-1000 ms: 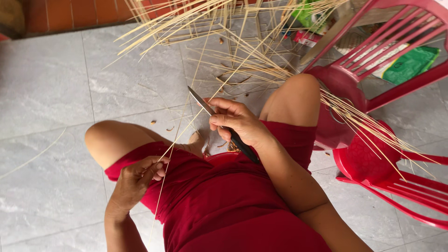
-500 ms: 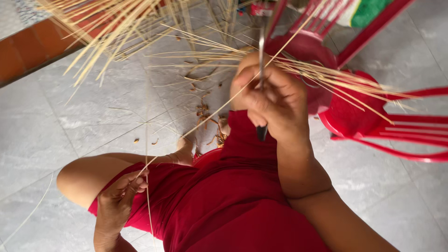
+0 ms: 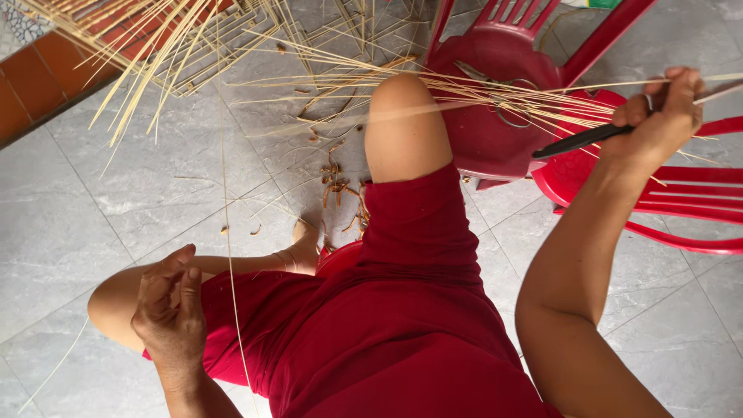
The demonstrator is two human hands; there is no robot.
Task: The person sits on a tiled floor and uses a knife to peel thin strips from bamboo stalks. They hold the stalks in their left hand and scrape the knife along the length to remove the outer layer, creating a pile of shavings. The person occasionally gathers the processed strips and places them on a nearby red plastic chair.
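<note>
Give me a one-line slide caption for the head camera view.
Seated person in red: right hand grips a black-handled knife, left hand pinches a thin straw strip.

No packages, labels, signs, screens — none.

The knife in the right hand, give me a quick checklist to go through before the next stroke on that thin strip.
1. Right hand closed firmly round the knife handle: ok.
2. Blade visible and pointed away from the body: cannot tell, it lies behind the hand.
3. Left hand pinching the thin strip: ok.
4. Strip running free, untangled from the bundle of strips: cannot tell.
5. Raised knee apart from the knife: ok.
6. Red plastic chair close beside the knife hand: not ok.
</note>
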